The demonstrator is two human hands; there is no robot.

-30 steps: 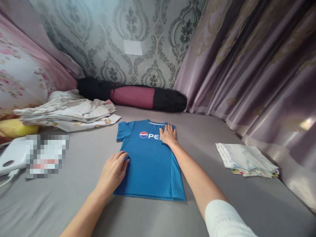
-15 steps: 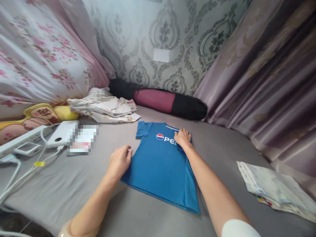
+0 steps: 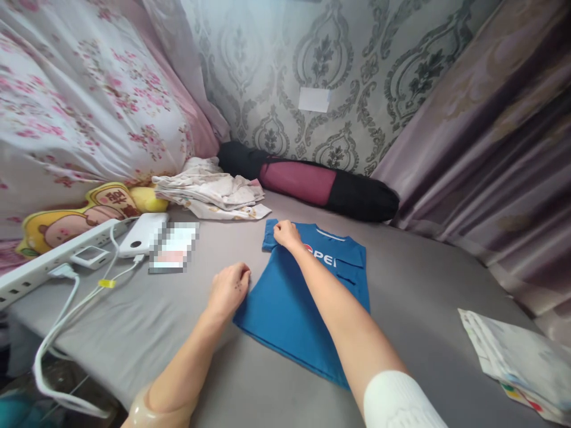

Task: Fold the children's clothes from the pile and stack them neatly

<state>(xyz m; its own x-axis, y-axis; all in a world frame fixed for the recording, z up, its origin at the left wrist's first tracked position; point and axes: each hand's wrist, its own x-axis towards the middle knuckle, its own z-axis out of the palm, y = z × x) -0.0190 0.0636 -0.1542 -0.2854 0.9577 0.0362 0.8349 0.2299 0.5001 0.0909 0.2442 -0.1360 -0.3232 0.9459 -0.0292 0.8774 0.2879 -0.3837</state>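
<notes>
Blue on the grey sheet point(image 3: 422, 291), the shirt point(image 3: 289, 303) has the narrowed right hand point(image 3: 285, 232) at its left sleeve point(image 3: 268, 236), crossed from the right side, so work seemingly shifts there; the left hand point(image 3: 229, 289) curls at its edge, both grips unclear.

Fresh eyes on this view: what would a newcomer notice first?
The vivid blue T-shirt, near the middle on the gray sheet. Next, the black-and-maroon roll along the patterned wall behind it, then the white power strip and looping cables at far left.
</notes>
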